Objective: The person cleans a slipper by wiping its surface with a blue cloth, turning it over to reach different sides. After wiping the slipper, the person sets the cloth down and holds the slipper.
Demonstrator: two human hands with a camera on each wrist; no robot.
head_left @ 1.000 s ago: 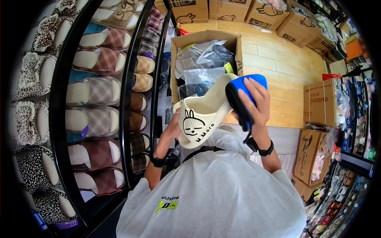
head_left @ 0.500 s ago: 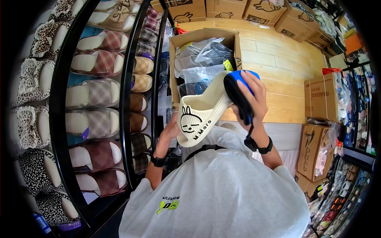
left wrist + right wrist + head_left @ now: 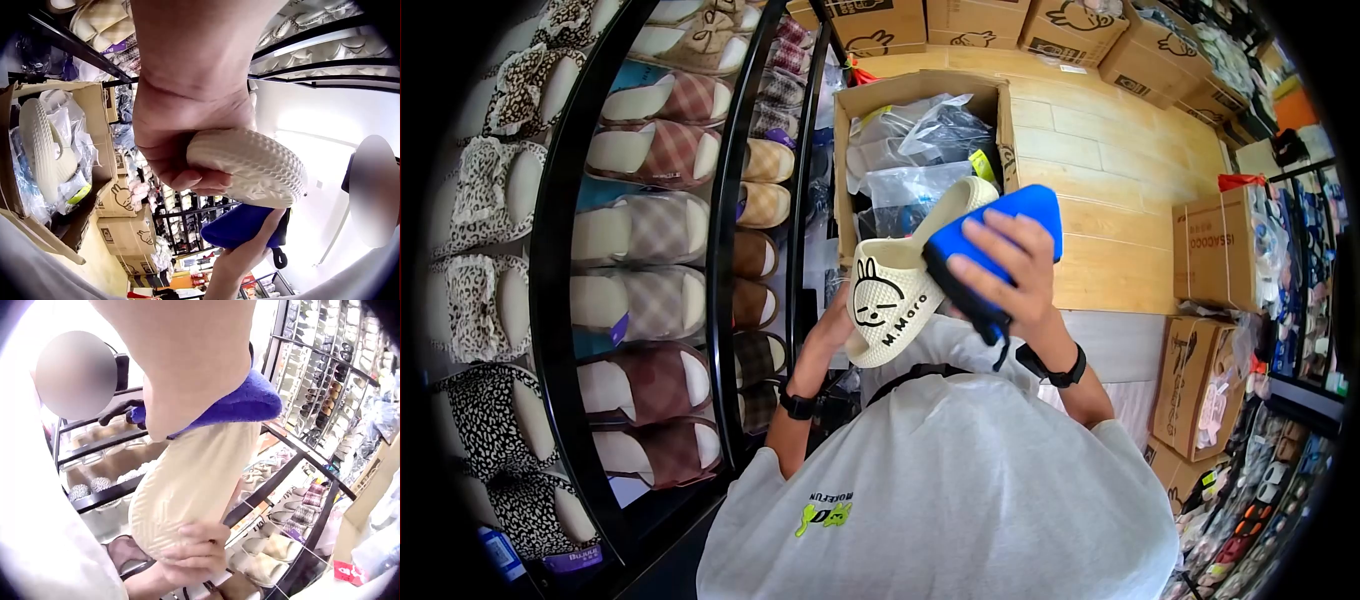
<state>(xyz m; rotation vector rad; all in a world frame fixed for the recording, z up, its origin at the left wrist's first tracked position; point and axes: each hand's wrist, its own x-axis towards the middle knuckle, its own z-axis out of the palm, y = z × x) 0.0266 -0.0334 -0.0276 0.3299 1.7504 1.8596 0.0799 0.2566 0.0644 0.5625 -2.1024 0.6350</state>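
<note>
A cream slide (image 3: 885, 310) with a drawn rabbit face and "M.Maro" lettering is held up, tilted, in front of the body. My left hand (image 3: 830, 325) grips its toe end, fingers against the ribbed sole (image 3: 187, 481) in the right wrist view. My right hand (image 3: 1012, 265) holds a blue fuzzy cleaning pad (image 3: 1040, 205) with a black side and a small black loop. That pad overlaps the slide's side between strap and heel in the head view. From the left wrist, the blue pad (image 3: 234, 225) shows just beyond the slide (image 3: 250, 159).
An open carton (image 3: 845, 190) of plastic-bagged footwear stands on the floor ahead. Another cream slide (image 3: 40, 144) lies in it. Racks of slippers (image 3: 655, 300) line my left side; more cartons (image 3: 1215, 250) and shelves stand at right and along the back.
My right hand has brought the blue pad left and slightly down along the slide, and turned it so more of its blue face shows. My left hand keeps its grip in nearly the same place.
</note>
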